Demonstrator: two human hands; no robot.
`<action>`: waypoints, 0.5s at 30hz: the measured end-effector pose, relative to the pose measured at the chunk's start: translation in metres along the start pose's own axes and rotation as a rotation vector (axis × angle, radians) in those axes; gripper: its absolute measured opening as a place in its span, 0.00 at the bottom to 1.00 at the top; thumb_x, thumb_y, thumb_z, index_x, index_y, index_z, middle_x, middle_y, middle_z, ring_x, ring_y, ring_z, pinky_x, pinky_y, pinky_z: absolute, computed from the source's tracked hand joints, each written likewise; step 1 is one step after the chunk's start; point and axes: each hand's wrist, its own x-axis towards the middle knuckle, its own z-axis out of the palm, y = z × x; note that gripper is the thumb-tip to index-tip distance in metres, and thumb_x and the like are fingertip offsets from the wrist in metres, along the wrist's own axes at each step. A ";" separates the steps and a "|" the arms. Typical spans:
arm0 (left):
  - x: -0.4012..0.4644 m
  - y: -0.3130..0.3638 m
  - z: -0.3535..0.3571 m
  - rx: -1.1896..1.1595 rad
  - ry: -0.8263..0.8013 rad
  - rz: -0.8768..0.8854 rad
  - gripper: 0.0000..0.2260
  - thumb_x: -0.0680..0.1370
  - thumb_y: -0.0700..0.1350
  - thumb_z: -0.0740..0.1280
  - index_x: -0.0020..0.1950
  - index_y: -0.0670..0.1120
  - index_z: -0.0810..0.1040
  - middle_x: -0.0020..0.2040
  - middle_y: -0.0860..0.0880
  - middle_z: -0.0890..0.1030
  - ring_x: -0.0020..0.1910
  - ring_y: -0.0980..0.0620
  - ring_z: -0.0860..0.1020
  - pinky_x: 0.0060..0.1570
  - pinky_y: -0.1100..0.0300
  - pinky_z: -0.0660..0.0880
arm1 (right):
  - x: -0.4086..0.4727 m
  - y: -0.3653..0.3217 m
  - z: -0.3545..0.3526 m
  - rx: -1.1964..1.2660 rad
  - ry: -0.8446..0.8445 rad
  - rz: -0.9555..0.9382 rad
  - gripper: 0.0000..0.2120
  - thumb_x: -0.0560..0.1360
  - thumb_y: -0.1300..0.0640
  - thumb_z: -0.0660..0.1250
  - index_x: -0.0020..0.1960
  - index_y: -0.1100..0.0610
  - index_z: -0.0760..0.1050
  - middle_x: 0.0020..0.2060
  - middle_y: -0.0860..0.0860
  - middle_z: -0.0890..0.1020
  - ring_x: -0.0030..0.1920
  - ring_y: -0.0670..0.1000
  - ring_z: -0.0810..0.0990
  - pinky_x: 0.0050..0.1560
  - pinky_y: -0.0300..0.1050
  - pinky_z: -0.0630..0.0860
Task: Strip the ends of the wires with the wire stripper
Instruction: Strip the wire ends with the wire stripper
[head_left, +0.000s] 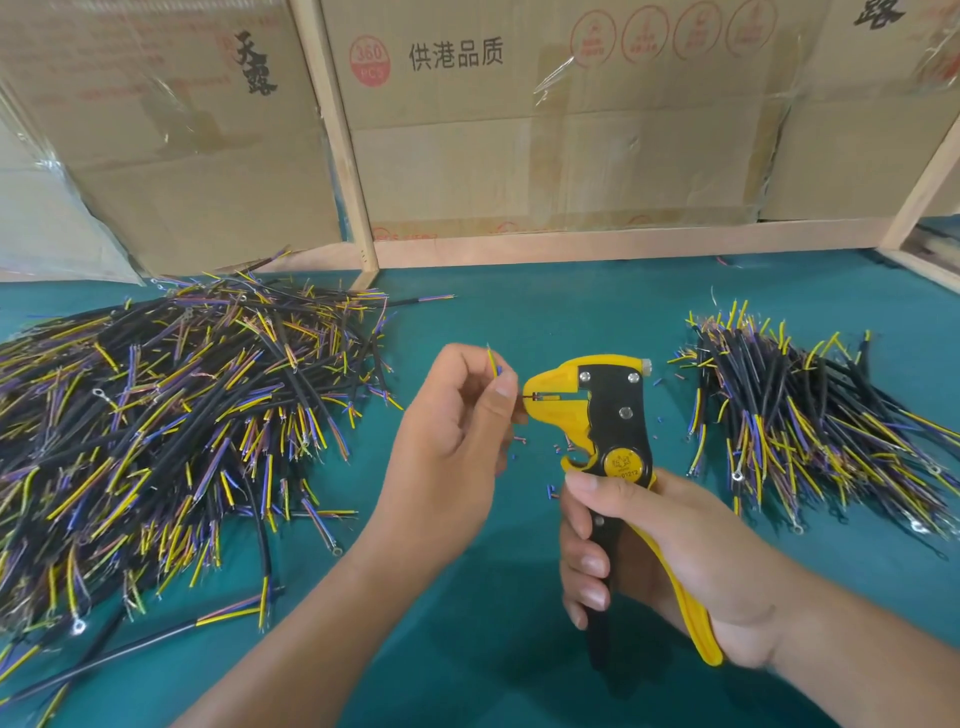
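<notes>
Two hands, left (452, 431) pinching wire (492, 359) into yellow-black stripper (602, 415), right (670, 561) grip wrapped around handles.

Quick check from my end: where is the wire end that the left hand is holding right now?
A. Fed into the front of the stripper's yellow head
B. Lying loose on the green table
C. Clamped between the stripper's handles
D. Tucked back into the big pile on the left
A: the left hand pinches a wire whose thin end runs into the front of the wire stripper, which the right hand grips by the handles.
</notes>
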 end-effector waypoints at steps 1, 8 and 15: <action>0.000 0.000 0.000 0.033 -0.013 -0.002 0.06 0.81 0.49 0.59 0.45 0.53 0.71 0.32 0.54 0.75 0.29 0.53 0.68 0.29 0.63 0.66 | 0.000 0.000 0.000 0.001 0.003 0.001 0.15 0.74 0.48 0.72 0.39 0.58 0.74 0.30 0.56 0.70 0.30 0.56 0.72 0.38 0.55 0.76; -0.001 -0.001 0.002 0.110 0.009 -0.004 0.08 0.81 0.50 0.58 0.44 0.50 0.68 0.26 0.56 0.66 0.26 0.55 0.62 0.28 0.71 0.63 | 0.000 -0.001 0.000 0.008 -0.002 0.009 0.15 0.74 0.48 0.73 0.39 0.59 0.74 0.30 0.56 0.71 0.30 0.56 0.71 0.39 0.56 0.76; 0.000 0.003 0.002 0.048 0.002 -0.046 0.08 0.79 0.46 0.57 0.40 0.46 0.64 0.27 0.50 0.63 0.25 0.55 0.59 0.26 0.68 0.60 | 0.000 0.000 0.000 0.019 -0.004 0.025 0.14 0.73 0.49 0.73 0.39 0.58 0.74 0.30 0.56 0.70 0.30 0.56 0.71 0.39 0.56 0.76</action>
